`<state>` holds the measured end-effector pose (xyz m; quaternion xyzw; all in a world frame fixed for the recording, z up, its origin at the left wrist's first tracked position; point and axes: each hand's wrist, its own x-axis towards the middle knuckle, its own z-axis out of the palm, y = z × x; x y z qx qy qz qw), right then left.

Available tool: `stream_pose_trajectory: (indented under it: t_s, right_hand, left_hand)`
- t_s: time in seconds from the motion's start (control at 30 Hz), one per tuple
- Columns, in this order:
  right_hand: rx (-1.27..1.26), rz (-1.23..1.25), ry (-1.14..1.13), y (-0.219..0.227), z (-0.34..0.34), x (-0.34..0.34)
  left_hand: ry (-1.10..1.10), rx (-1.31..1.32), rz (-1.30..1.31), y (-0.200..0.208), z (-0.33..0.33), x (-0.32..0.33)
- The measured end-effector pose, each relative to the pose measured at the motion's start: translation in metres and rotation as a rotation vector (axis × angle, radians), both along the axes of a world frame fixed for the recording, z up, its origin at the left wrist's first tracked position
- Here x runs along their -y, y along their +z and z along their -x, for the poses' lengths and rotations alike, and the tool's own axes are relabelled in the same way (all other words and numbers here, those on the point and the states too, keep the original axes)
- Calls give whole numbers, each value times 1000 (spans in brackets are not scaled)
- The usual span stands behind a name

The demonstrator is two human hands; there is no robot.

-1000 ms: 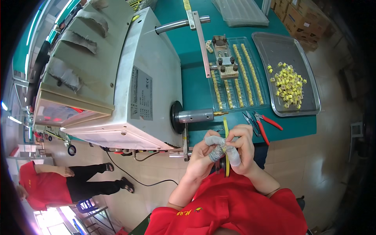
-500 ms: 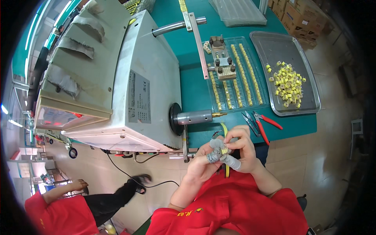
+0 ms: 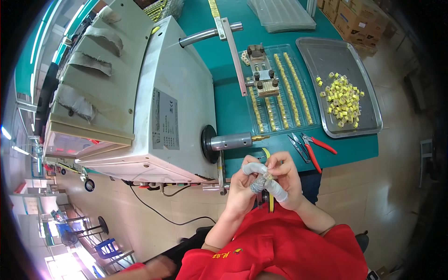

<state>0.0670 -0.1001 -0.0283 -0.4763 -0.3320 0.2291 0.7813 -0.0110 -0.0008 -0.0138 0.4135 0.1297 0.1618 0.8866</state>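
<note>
Since half a second ago both hands have stayed close together just in front of the winding machine's spindle, and the person in red walking on the floor at the lower left has passed almost out of view, only a hand and a bit of sleeve left at the bottom edge.

Largest is the white winding machine [image 3: 154, 98], which fills the left half of the green workbench [image 3: 233, 107]. Its steel spindle [image 3: 231, 141] sticks out to the right and ends in a small brass tip. Right of it lies a clear plastic tray [image 3: 311, 122] with rows of small yellow parts, and a metal jig [image 3: 262, 77] stands on its upper part. Further right sits a metal tray [image 3: 336, 56] holding a loose heap of yellow parts [image 3: 343, 99]. Red-handled cutters [image 3: 313, 150] lie on the bench edge just below the two trays.

The left hand [image 3: 242, 184] and right hand [image 3: 284, 179] meet over the person's red shirt, just below the spindle tip. Fingers of both wear grey finger wraps. Together they pinch a small yellow part [image 3: 267, 179]: the fingertips of both hands are closed on it, thumbs touching or nearly so. A yellow strip [image 3: 267, 154] hangs from the bench edge behind the hands.
</note>
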Motion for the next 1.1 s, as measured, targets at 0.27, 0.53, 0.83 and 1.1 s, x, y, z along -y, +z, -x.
stream_pose_trajectory:
  t_s: [0.27, 0.53, 0.83, 1.1]
  right_hand:
    - [187, 102, -69, 2, 3, 2]
    - [-120, -140, 80, -2, 4, -4]
    - [-291, -203, 212, 2, -1, -3]
    - [-336, -196, 260, 14, -5, -1]
  left_hand:
    - [-88, -34, 478, 6, 1, 3]
    - [-91, 5, 428, 0, 1, 4]
    - [17, -2, 245, 4, -2, 7]
    - [51, -6, 101, 5, -2, 7]
